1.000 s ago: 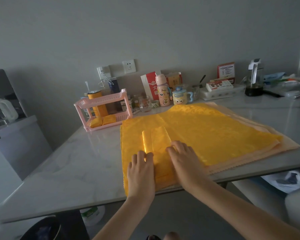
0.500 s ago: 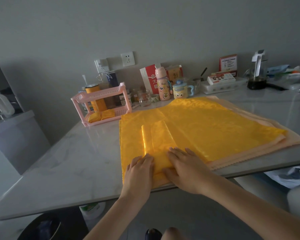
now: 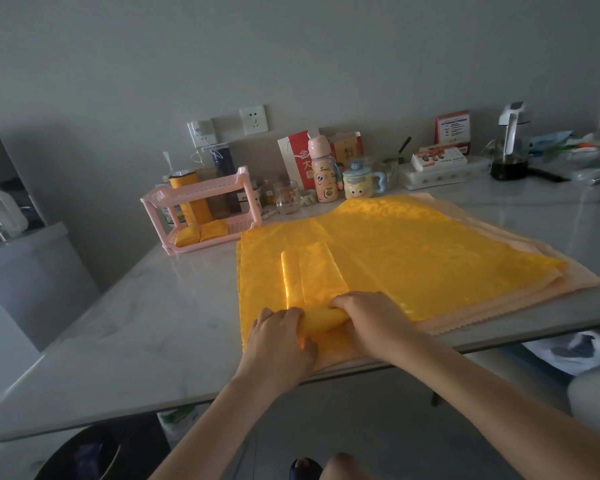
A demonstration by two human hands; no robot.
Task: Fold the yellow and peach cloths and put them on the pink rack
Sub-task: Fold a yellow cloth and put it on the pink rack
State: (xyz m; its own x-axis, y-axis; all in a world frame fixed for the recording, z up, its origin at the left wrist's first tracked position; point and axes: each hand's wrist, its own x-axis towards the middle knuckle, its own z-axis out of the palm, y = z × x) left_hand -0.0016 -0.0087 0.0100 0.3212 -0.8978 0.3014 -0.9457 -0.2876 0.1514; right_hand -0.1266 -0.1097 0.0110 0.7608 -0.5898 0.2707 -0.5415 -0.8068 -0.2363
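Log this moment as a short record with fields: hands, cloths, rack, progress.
left hand: grips the near end of the yellow strip
right hand: grips the same end, which is raised into a roll between the hands
yellow strip: narrow folded cloth lying on the yellow sheet
peach cloths: flat under the yellow sheet, edges showing at right
pink rack: on the table, two folded yellow cloths on its lower shelf
progress: strip not yet on the rack
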